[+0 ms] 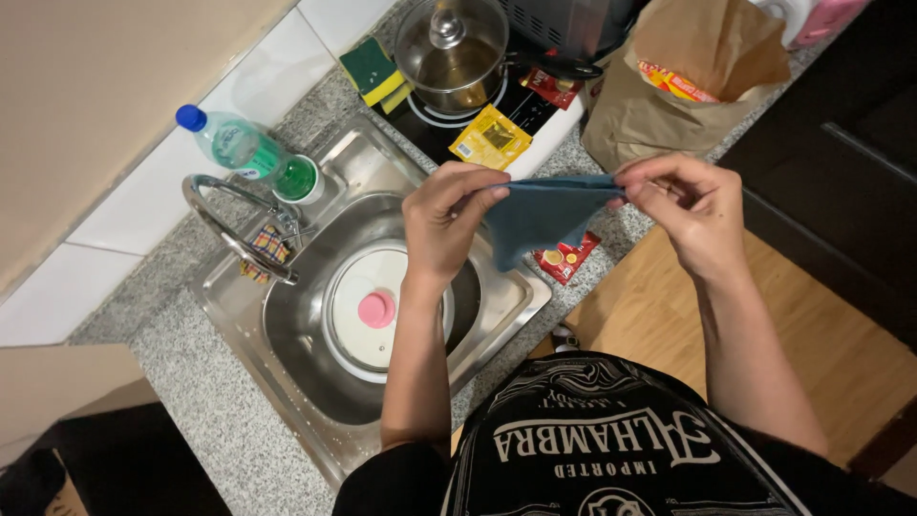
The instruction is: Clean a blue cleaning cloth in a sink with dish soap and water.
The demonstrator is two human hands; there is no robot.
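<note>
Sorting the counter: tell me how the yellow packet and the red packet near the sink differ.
The yellow packet is larger and lies on the cooktop's edge beside the lidded pot; the red packet is smaller and lies on the granite counter, partly under the blue cloth held by both hands. Both lie flat.

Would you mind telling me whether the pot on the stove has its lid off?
No, the pot has a glass lid with a knob sitting on top of it.

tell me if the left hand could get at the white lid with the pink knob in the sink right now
Probably not freely: the left hand is pinching the blue cloth. The white lid with the pink knob lies uncovered just below it.
</note>
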